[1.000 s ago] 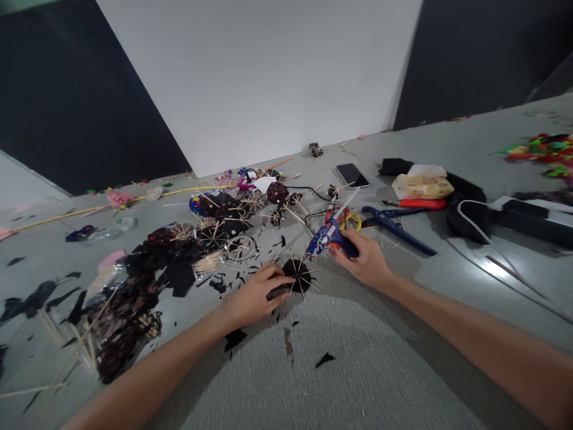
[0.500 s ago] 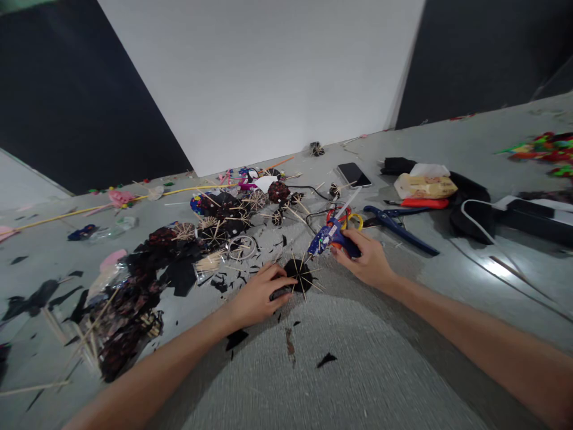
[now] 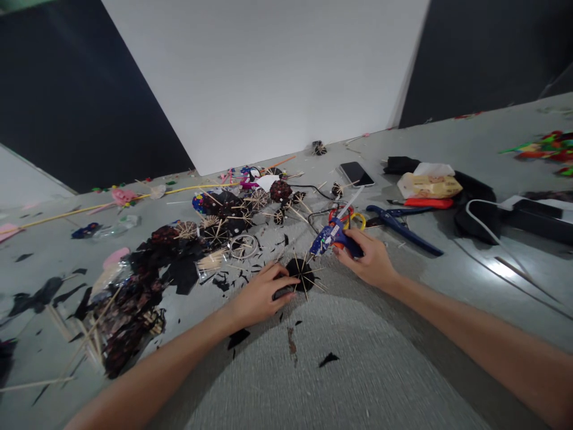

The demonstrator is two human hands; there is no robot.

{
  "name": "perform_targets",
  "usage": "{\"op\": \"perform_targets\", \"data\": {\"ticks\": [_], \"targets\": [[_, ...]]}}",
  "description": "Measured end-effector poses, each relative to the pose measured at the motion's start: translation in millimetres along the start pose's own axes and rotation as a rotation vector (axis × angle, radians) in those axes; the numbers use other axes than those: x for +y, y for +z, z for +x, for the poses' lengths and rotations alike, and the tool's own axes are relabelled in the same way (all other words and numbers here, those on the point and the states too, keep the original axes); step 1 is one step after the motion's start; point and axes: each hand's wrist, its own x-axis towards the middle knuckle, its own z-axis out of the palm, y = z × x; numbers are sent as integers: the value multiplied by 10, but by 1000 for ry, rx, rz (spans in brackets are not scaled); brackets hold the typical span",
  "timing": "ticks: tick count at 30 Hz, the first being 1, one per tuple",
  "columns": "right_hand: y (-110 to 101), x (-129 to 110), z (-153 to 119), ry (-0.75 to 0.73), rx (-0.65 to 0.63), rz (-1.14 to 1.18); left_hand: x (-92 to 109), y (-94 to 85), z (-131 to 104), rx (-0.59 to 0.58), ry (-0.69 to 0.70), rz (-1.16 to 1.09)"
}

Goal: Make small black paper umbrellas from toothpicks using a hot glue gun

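Note:
My left hand point(image 3: 264, 292) has its fingers closed on the left side of a black disc point(image 3: 301, 275) with thin wooden sticks spread over it like spokes. To the right of the disc, my right hand point(image 3: 369, 260) is wrapped around the handle of a blue glue gun point(image 3: 333, 236). The gun's nozzle points down to the left, close above the disc's upper right edge. A pale glue stick point(image 3: 350, 203) sticks out of its rear. Whether the nozzle touches a stick cannot be made out.
Blue pliers point(image 3: 405, 232), a phone point(image 3: 357, 174) and a yellow packet point(image 3: 430, 186) lie to the right. More stick-and-black pieces point(image 3: 217, 232), a tape ring point(image 3: 243, 246) and black scraps point(image 3: 181, 273) cover the left. A white panel point(image 3: 268, 77) stands behind.
The whole view has shifted slightly, with things appearing a little further right. Both hands keep their hold, and the glue gun remains beside the disc.

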Motion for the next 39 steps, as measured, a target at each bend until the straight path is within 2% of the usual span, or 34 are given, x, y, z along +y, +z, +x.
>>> {"op": "perform_targets", "data": {"ticks": [13, 28, 39], "targets": [[4, 0, -7, -39, 23, -17, -41, 39, -6, 4, 20, 30], [3, 0, -6, -9, 3, -7, -55, 51, -8, 12, 65, 70], [-3, 9, -5, -34, 0, -23, -128, 128, -31, 152, 24, -94]]}}
